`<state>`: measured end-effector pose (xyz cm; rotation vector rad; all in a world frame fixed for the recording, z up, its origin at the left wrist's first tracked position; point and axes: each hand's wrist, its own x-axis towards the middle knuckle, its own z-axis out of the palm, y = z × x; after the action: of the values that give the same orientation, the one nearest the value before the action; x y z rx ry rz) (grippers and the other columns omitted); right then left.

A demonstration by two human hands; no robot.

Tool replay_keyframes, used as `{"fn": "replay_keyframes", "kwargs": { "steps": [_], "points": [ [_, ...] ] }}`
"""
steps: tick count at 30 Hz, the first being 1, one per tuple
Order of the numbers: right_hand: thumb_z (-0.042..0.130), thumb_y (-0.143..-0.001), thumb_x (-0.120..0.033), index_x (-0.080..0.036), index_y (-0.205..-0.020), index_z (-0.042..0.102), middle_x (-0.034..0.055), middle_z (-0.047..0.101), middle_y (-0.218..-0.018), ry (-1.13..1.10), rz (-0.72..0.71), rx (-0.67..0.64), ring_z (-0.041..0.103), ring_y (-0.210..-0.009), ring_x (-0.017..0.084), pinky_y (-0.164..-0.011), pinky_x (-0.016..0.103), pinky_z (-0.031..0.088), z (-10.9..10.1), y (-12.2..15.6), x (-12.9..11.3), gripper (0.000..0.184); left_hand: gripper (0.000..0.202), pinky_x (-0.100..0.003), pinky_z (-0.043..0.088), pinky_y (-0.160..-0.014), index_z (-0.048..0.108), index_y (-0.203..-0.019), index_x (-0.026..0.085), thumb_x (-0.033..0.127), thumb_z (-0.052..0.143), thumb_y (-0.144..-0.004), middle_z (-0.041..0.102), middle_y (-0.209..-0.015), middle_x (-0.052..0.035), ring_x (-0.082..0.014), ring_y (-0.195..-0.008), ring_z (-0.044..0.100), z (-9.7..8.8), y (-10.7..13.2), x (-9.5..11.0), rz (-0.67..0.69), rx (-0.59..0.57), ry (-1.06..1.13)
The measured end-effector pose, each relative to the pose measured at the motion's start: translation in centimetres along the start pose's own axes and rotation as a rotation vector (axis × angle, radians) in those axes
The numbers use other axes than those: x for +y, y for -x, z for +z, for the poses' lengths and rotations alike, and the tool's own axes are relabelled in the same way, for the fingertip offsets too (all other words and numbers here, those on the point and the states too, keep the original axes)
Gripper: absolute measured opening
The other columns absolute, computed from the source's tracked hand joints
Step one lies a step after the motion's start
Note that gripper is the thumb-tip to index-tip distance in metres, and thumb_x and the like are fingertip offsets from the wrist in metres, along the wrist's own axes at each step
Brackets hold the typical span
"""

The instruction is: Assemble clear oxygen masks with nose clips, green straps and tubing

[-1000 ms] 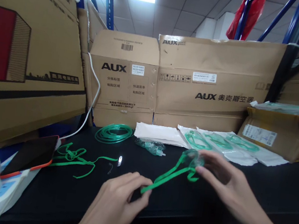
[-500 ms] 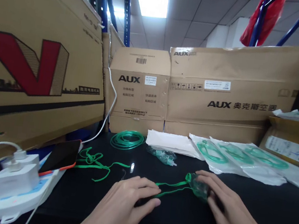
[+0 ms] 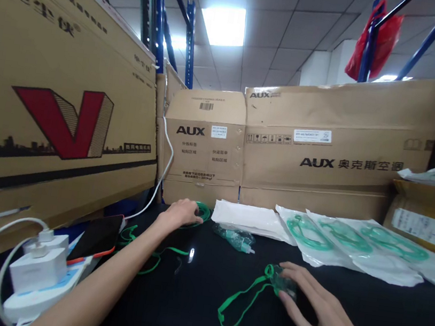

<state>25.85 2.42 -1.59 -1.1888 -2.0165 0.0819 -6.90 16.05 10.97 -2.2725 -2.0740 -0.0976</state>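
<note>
My left hand (image 3: 180, 213) reaches far forward and rests on the coil of green tubing (image 3: 201, 213) at the back of the black table (image 3: 198, 300); its fingers curl over the coil. My right hand (image 3: 310, 311) lies near the front, fingers stretched onto a clear green mask (image 3: 281, 282). The mask's green elastic strap (image 3: 240, 304) trails in a loop to the left of it. A second loose green strap (image 3: 148, 253) lies under my left forearm.
Sealed bags of green tubing (image 3: 348, 241) and a flat white bag (image 3: 250, 219) lie at the back. A small clear green part (image 3: 235, 237) sits between. A phone (image 3: 96, 232) and white power strip (image 3: 37, 278) are at left. Cardboard boxes (image 3: 325, 146) wall the table.
My left hand let go of the strap and reached forward to the coil of tubing. The strap now lies slack on the table. My right hand stayed on the mask.
</note>
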Motion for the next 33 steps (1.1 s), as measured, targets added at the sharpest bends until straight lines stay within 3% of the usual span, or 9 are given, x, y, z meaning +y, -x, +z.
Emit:
{"fn": "replay_keyframes", "kwargs": {
  "steps": [3,7,13,17,27,33],
  "points": [
    [0.051,-0.103,-0.042,-0.030,-0.126,0.064,0.0082,0.064,-0.140,-0.009,0.013,-0.008,0.065,-0.127,0.030,-0.105,0.042,0.056,-0.2,0.0,-0.3,0.029,0.032,-0.046,0.058,-0.091,0.063,-0.129,0.018,0.033,0.066,-0.100,0.064,-0.130,-0.0104,-0.0260,-0.109,0.067,1.2,-1.8,-0.2,0.017,-0.058,-0.006],
    [0.051,-0.104,-0.043,-0.029,-0.125,0.064,0.0081,0.063,-0.142,-0.017,0.024,-0.019,0.065,-0.127,0.030,-0.106,0.043,0.056,-0.3,0.1,-0.4,0.029,0.032,-0.046,0.058,-0.091,0.062,-0.129,0.018,0.032,0.066,-0.100,0.064,-0.130,-0.0105,-0.0261,-0.110,0.067,1.8,-2.6,-0.5,0.025,-0.016,0.041],
    [0.049,-0.103,-0.049,-0.031,-0.126,0.063,0.0070,0.060,-0.145,-0.008,0.052,-0.047,0.065,-0.127,0.030,-0.108,0.046,0.054,-0.3,0.2,-0.2,0.032,0.032,-0.045,0.059,-0.089,0.062,-0.129,0.017,0.033,0.065,-0.101,0.065,-0.128,-0.0103,-0.0255,-0.106,0.068,-0.5,-3.7,-3.6,0.001,0.100,0.226],
    [0.046,-0.105,-0.048,-0.031,-0.127,0.061,0.0076,0.057,-0.148,-0.004,0.048,-0.077,0.064,-0.129,0.029,-0.111,0.047,0.052,-0.3,0.1,0.0,0.032,0.034,-0.045,0.060,-0.088,0.061,-0.130,0.017,0.033,0.065,-0.101,0.065,-0.127,-0.0105,-0.0251,-0.105,0.069,-1.3,-4.2,-5.2,0.002,0.098,0.297],
    [0.051,-0.104,-0.043,-0.029,-0.126,0.063,0.0085,0.061,-0.144,-0.013,0.006,-0.037,0.066,-0.125,0.030,-0.108,0.046,0.054,-0.3,0.1,-0.1,0.029,0.031,-0.045,0.058,-0.090,0.064,-0.127,0.018,0.033,0.066,-0.100,0.065,-0.129,-0.0097,-0.0262,-0.108,0.067,1.9,-4.9,-3.6,0.133,-0.137,0.197],
    [0.055,-0.101,-0.043,-0.030,-0.127,0.065,0.0067,0.063,-0.142,-0.020,-0.001,-0.009,0.069,-0.121,0.030,-0.104,0.044,0.058,-0.3,0.1,0.1,0.030,0.032,-0.044,0.059,-0.089,0.063,-0.128,0.018,0.032,0.066,-0.100,0.065,-0.129,-0.0102,-0.0255,-0.107,0.068,2.2,-4.7,-3.6,0.095,-0.108,0.158]
  ]
}}
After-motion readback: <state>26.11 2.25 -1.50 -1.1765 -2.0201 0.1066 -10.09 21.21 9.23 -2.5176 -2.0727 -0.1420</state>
